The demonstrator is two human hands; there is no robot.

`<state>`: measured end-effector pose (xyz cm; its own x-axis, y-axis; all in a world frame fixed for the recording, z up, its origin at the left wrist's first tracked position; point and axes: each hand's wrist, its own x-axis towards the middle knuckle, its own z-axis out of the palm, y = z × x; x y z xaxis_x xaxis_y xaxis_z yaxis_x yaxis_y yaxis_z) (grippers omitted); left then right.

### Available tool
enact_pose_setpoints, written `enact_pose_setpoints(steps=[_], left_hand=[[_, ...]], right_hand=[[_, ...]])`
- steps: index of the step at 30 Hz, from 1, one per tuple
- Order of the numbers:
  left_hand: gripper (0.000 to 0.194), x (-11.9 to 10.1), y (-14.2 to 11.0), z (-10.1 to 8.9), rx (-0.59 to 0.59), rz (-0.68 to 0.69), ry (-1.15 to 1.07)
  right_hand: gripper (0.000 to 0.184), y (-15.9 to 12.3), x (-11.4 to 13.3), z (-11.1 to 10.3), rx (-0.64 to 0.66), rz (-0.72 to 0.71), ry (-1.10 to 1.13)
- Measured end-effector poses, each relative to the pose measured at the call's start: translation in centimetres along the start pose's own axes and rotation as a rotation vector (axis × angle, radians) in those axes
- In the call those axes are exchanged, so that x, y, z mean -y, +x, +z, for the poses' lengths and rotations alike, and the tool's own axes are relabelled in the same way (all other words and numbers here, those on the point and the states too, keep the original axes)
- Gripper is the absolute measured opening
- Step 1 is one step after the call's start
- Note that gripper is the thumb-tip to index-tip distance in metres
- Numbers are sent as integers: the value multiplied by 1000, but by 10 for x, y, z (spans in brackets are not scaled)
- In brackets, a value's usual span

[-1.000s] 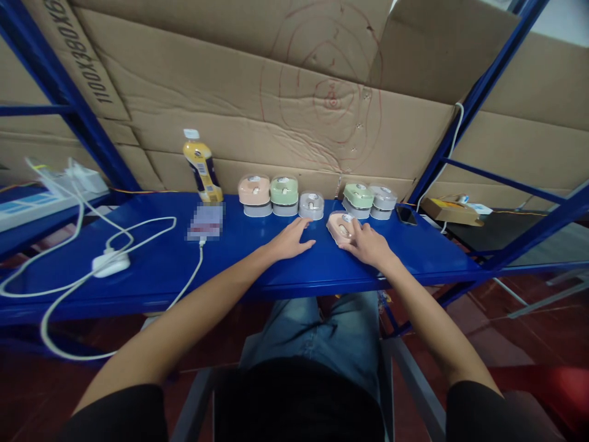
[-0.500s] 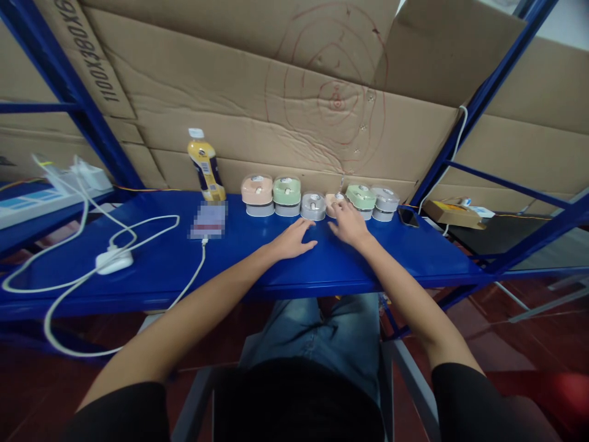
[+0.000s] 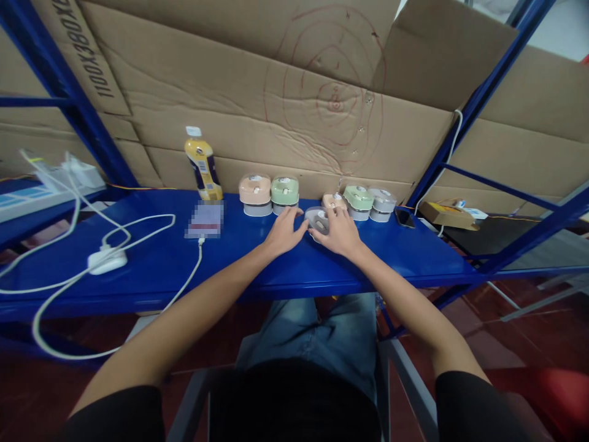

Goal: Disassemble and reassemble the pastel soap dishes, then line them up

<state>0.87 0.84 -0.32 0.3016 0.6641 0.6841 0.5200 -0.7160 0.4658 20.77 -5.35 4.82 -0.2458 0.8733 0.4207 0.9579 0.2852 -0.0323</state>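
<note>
A small grey lidded container [image 3: 316,220] sits in front of the row, tilted slightly. My right hand [image 3: 341,230] grips it from the right, thumb at its near side and fingers over its far edge. Just left of it is my left hand [image 3: 286,230], fingers apart and curved, its thumb tip close to the container; whether they touch I cannot tell. Behind my right hand stands a low peach container [image 3: 332,201], partly covered. To its right are a stacked green container [image 3: 359,199] and a stacked grey container [image 3: 383,201]. A peach stack [image 3: 255,191] and a green stack [image 3: 284,191] stand left.
A yellow drink bottle [image 3: 202,164] stands at the back left, behind a blurred-out item [image 3: 205,220] with a cable. A white charger [image 3: 107,260] and looping cables lie further left. A phone [image 3: 405,218] lies right. Cardboard [image 3: 221,116] backs the blue table [image 3: 239,270].
The small grey container has come out of the row toward me, with my right hand now on it. My right hand shifted left from the peach container; my left hand rose slightly.
</note>
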Motion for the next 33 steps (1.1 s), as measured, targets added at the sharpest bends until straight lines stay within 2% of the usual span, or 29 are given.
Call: enact_pose_setpoints(steps=[3, 5, 7, 9, 12, 14, 15, 18, 20, 24, 26, 33], left_hand=[[26, -2, -1, 0, 4, 0, -39], [38, -3, -2, 0, 35, -1, -71], [54, -2, -2, 0, 82, -16, -113], [74, 0, -2, -1, 141, -43, -163], [114, 4, -1, -5, 273, -53, -260], [133, 6, -1, -8, 358, -31, -318], [136, 6, -1, -9, 388, -22, -335], [133, 5, -2, -10, 417, -20, -329], [123, 3, -3, -9, 415, -3, -294], [69, -3, -4, -10, 451, 64, -201], [53, -6, -5, -11, 471, 70, -183], [47, -3, -3, -16, 414, 38, -168]], right_hand=[[80, -7, 0, -8, 6, 168, 6], [81, -5, 0, -8, 102, 238, 24], [78, -1, -3, -6, 179, 238, 72], [79, 2, -10, -3, 206, 124, 179], [92, 4, -26, 0, 224, -134, 435], [98, 5, -41, 1, 227, -217, 603], [98, 5, -49, 1, 224, -220, 670], [93, 5, -72, 4, 223, -164, 821], [87, 4, -88, 9, 217, -100, 891], [82, -2, -112, 20, 162, 64, 949], [83, -5, -119, 24, 133, 134, 945], [78, -7, -123, 27, 77, 199, 935]])
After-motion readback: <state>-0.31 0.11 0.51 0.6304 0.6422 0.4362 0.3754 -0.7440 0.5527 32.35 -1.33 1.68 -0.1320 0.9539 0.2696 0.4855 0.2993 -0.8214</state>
